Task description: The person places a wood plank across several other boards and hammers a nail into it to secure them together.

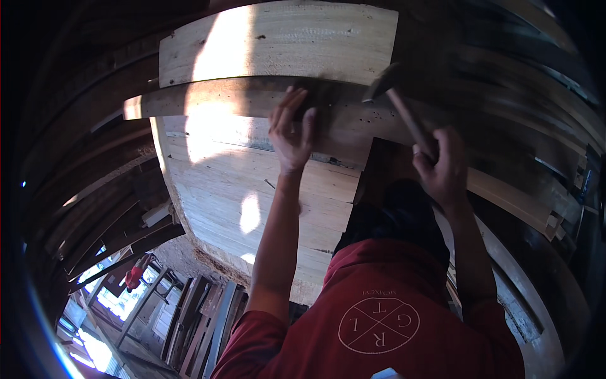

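Observation:
My right hand (445, 167) is closed around the wooden handle of a hammer (410, 120). The hammer's dark head is raised over a long narrow plank (240, 96), near small dark spots in the wood. My left hand (290, 132) reaches up to the same plank, fingers and thumb apart, with nothing visible in it. Below the plank lies a pale panel of joined boards (315, 183). A thin nail-like piece (270, 184) rests on that panel, left of my forearm. A wide pale board (303, 38) stretches along the plank's far side.
Stacked timber (107, 164) fills the left side, and more long boards (511, 196) lie at the right. Sawdust (221, 265) gathers along the panel's lower left edge. Another person in red (134, 278) is far off at the lower left. Bright sunlight patches cross the wood.

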{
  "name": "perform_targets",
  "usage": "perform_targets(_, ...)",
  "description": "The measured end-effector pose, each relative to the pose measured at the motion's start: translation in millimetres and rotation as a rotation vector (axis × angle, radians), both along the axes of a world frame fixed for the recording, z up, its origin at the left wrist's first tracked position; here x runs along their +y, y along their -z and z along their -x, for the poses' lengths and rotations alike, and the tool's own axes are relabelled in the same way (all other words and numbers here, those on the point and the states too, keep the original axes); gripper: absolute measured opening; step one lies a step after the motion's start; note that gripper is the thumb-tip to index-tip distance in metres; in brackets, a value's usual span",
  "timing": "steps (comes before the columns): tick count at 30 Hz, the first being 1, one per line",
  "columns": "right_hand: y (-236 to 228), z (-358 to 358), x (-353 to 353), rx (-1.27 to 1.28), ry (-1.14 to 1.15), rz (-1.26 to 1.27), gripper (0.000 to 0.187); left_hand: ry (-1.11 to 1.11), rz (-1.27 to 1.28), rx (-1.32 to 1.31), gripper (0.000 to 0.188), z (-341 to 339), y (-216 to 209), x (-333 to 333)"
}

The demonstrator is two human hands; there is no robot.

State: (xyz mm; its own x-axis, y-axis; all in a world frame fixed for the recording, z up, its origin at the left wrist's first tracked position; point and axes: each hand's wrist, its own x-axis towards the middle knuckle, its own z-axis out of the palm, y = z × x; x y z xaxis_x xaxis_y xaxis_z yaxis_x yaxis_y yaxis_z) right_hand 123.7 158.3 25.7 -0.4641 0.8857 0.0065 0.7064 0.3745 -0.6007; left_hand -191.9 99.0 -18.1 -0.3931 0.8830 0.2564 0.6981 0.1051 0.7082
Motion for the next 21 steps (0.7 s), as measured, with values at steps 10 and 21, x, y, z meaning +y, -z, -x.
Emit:
perform_targets(10, 24, -71, 68, -0.433, 0.172, 0.216, 0.055, -0.882, 0.471, 0.268, 0.092, 301, 55, -44)
perform_targets(21, 12, -74, 58, -0.352, 0.236, 0.278, 0.049, -0.768, 0.471, 0.423, 0.077, 285, 75, -44)
